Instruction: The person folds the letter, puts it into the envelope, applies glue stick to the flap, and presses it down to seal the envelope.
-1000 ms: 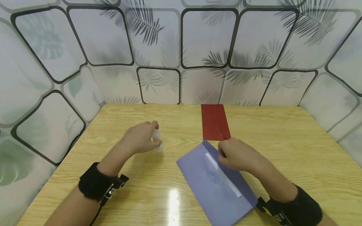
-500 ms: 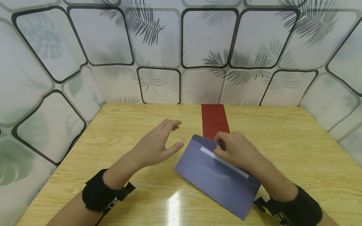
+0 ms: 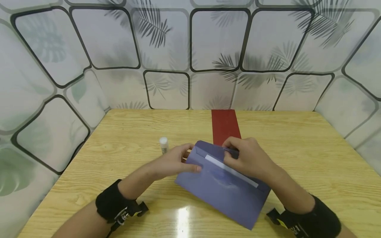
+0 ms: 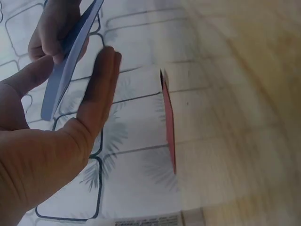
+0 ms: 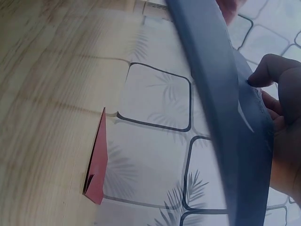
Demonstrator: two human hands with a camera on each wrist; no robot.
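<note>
A purple envelope is held tilted over the table, its flap up and a white strip running below the flap. My right hand pinches the flap edge between thumb and curled fingers, as the right wrist view also shows. At the envelope's left end is my left hand, its thumb against the front face. Behind the envelope, the left fingers stretch out straight with a gap to the paper. Just beyond that hand stands a small white capped tube, like a glue stick.
A red envelope lies flat at the back of the wooden table, partly behind the purple one. Patterned curtain-like walls enclose the table at the back and sides.
My left hand has let go of the white tube, leaving it standing, and moved right to the envelope's end. The right hand has raised the purple envelope by its flap, turning it more sideways.
</note>
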